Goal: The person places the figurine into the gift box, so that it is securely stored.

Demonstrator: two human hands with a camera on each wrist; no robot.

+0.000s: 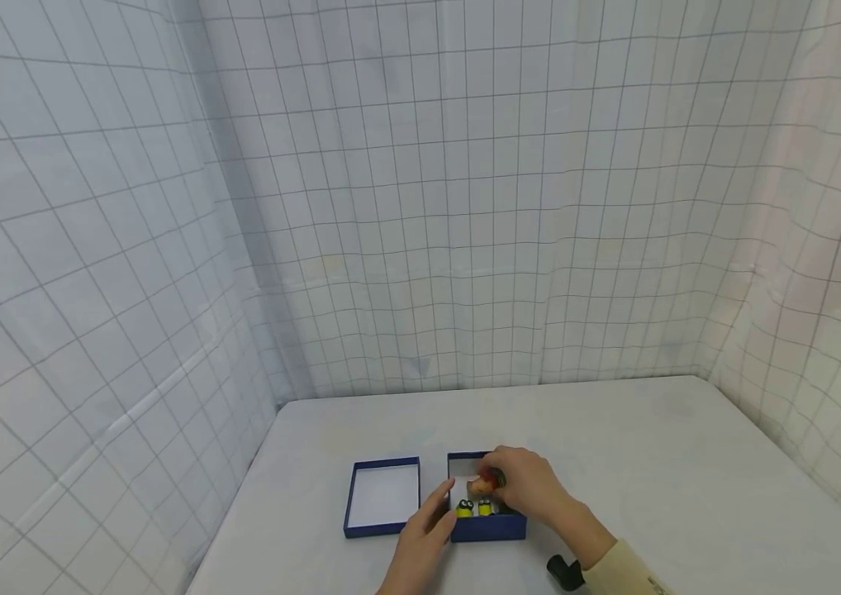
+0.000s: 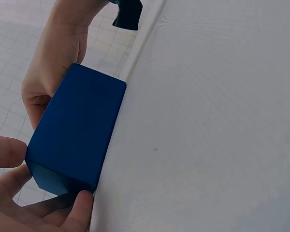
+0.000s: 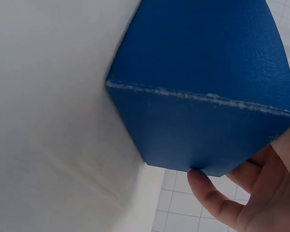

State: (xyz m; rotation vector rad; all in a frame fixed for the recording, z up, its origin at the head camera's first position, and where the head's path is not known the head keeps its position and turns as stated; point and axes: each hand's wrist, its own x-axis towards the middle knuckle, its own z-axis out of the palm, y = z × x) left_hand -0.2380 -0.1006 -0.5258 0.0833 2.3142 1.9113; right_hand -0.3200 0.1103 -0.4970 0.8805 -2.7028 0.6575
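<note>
A dark blue box (image 1: pixel 491 529) with a pale inside stands on the table, holding small toy figures. Two yellow figures with big white eyes, a left one (image 1: pixel 464 508) and a right one (image 1: pixel 485 507), stand along its near side. Behind them is a red and peach-coloured toy figure (image 1: pixel 478 487), partly covered by my right hand (image 1: pixel 532 483), whose bent fingers hold it inside the box. My left hand (image 1: pixel 424 541) lies along the box's left side, fingers extended; in the left wrist view its fingertips (image 2: pixel 83 205) touch the box's corner.
A shallow blue-rimmed lid (image 1: pixel 387 494) lies left of the box, its white inside facing up. A dark device (image 1: pixel 563 572) sits at the right wrist. White grid-patterned curtains (image 1: pixel 465 207) surround the white table (image 1: pixel 629 446) at the back and sides.
</note>
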